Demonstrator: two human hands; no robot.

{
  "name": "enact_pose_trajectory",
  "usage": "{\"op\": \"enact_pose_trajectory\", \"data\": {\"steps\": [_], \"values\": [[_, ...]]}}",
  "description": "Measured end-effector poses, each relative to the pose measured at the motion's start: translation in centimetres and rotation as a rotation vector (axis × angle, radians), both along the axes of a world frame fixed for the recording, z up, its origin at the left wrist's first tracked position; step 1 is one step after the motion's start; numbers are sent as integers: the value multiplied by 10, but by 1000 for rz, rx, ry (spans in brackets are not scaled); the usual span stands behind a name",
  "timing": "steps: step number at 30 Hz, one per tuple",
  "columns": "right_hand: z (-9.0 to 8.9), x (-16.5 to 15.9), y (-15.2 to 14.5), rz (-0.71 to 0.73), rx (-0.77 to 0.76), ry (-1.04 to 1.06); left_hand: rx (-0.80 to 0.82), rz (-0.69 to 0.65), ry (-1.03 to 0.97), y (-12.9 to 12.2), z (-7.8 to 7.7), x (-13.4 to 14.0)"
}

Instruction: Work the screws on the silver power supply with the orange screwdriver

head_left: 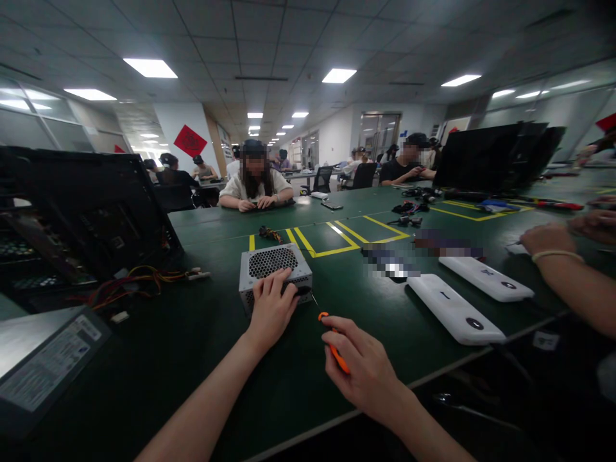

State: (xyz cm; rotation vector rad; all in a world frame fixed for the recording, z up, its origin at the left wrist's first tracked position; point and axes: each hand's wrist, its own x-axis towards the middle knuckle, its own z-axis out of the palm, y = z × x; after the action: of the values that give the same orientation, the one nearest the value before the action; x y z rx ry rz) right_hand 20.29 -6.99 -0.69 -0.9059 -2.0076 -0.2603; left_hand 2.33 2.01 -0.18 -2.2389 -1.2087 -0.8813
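A silver computer power supply [273, 262] with a honeycomb grille on top sits on the green table [212, 366]. My left hand [272, 303] grips its near side, fingers over the upper edge. A screwdriver with an orange handle [339, 359] is in my closed right hand [362, 360]. The thin shaft points toward the lower right corner of the power supply's near side. Whether the tip touches a screw is too small to tell. Behind the power supply lies a short bundle of its cables [270, 233].
An opened black computer case [91, 218] with loose wires [149, 276] stands left, near another silver metal box [52, 359]. Two white power banks [455, 311] lie right, beside a co-worker's arm [553, 250]. A black monitor [476, 157] stands back right; a person sits opposite.
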Motion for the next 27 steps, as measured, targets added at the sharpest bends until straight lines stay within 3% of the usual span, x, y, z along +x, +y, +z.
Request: {"op": "enact_pose_trajectory", "data": {"steps": [5, 11, 15, 19, 22, 25, 27], "values": [[-3, 5, 2, -73, -2, 196, -3, 3, 6, 0, 0, 1], [-3, 1, 0, 24, -74, -41, 3, 5, -1, -1, 1, 1], [0, -1, 1, -16, -79, 230, -9, 8, 4, -1, 1, 0], [2, 1, -1, 47, -96, 229, -44, -46, 30, -2, 4, -6], [0, 4, -5, 51, -58, 344, -52, -131, -7, -9, 13, -19], [-5, 7, -9, 14, -74, 467, -63, -141, -230, -20, 32, -37], [-6, 8, -10, 11, -93, 502, -196, -150, -360, -28, 45, -50]]}}
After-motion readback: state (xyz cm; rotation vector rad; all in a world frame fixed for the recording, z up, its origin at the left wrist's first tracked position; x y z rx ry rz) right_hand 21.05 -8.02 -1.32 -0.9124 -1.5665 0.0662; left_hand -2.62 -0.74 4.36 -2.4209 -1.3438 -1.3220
